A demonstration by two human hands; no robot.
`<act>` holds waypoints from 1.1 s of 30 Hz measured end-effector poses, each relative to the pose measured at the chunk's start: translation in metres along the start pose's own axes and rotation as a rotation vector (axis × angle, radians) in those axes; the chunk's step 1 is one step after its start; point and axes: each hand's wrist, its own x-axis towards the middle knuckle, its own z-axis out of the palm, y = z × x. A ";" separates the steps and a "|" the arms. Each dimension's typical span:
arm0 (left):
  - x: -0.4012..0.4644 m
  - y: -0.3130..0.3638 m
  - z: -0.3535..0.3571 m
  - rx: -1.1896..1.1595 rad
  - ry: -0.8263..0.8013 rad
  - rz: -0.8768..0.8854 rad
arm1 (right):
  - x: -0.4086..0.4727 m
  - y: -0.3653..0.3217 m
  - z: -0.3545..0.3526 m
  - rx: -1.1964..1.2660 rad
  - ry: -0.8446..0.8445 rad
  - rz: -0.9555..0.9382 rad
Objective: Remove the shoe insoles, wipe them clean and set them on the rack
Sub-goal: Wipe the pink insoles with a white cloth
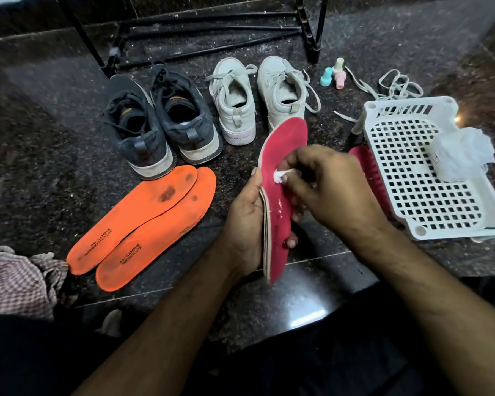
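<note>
I see red insole [280, 178] upright, white-flecked | left hand [245, 221] grips its edge | right hand [326, 184] pinches white wipe [280, 176] against it

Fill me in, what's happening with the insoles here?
A person is cleaning shoe insoles on a dark stone floor. The left hand grips a pink insole upright by its edge, while the right hand pinches a small white wipe against its face. Two orange insoles lie on the floor, stained, beside the dark sneakers and white sneakers. The black rack behind holds no insoles yet.
</note>
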 end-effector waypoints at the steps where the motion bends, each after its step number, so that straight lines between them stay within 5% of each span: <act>1: 0.000 -0.001 0.001 0.005 0.007 0.001 | -0.001 -0.002 0.001 -0.018 -0.010 -0.001; 5: 0.000 0.003 0.000 -0.062 -0.017 0.004 | -0.011 -0.018 0.007 -0.014 -0.131 -0.109; 9: 0.000 -0.001 0.001 0.000 0.009 0.005 | 0.001 0.002 -0.001 -0.072 0.023 -0.019; 14: -0.001 0.004 -0.001 -0.077 -0.019 0.031 | -0.013 -0.018 0.010 -0.058 -0.161 -0.197; 18: -0.001 0.000 0.001 0.082 0.022 0.058 | 0.000 0.000 0.003 -0.100 -0.016 -0.063; 23: -0.001 0.003 0.002 0.010 0.040 0.006 | -0.013 -0.015 0.010 -0.032 -0.103 -0.094; 27: 0.001 -0.002 0.002 0.043 0.036 0.002 | -0.003 0.000 -0.002 -0.050 0.023 0.010; 33: 0.000 0.004 -0.003 -0.104 0.005 0.021 | -0.015 -0.019 0.010 0.147 -0.161 -0.003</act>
